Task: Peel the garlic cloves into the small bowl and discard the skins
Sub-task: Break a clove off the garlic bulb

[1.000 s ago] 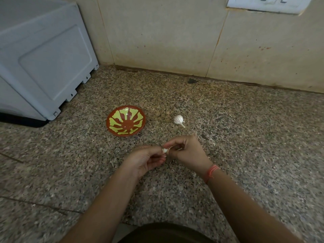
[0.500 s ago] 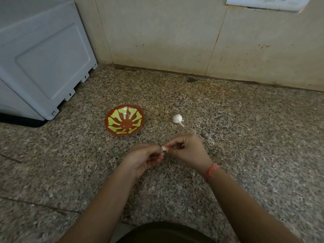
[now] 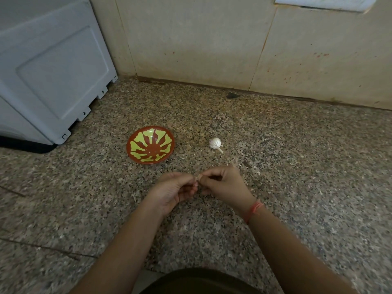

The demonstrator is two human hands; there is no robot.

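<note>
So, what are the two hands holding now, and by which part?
A small garlic clove, pinched between the left hand and the right hand, one on each side; it is mostly hidden.

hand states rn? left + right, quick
Left hand: closed, pinching the garlic clove at its fingertips.
Right hand: closed, pinching the same garlic clove from the other side.

A speckled brown granite worktop [image 3: 297, 166] met a beige tiled wall [image 3: 191, 39] with reddish stains. A pale grey appliance [image 3: 53, 66] stood at the left, a white switch plate [image 3: 322, 2] above. Light was dim.
</note>
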